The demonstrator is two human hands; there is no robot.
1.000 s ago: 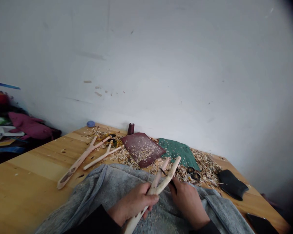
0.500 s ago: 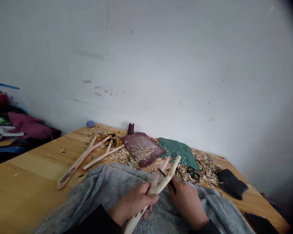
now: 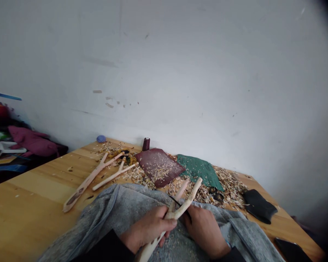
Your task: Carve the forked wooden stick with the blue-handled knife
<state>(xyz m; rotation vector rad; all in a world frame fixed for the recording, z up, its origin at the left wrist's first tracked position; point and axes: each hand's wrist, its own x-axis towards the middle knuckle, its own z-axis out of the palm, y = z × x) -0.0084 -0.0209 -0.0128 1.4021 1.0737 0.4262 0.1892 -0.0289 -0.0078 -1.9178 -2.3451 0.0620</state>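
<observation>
My left hand (image 3: 152, 225) is wrapped round a peeled forked stick (image 3: 190, 197) just below its fork, with the two prongs pointing up and away from me. In my right hand (image 3: 205, 228) is a knife (image 3: 175, 200) with a dark, thin blade. The blade lies across the fork, between the prongs, its tip showing past the left prong. Most of the knife's handle is hidden in my fingers. Under both hands a grey cloth (image 3: 125, 207) is spread over the table edge and my lap, dusted with fine shavings.
Two more forked sticks (image 3: 84, 183) lie on the wooden table (image 3: 30, 203) at left. Wood shavings (image 3: 229, 185) surround a maroon sheet (image 3: 158, 165) and a green sheet (image 3: 200, 169). Behind stands a thread spool (image 3: 146, 144). A black piece (image 3: 259, 206) and a phone-like slab (image 3: 293, 250) lie right.
My right hand has drawn the knife a little toward me and left, lower into the fork. The forked stick has dipped slightly in my left hand.
</observation>
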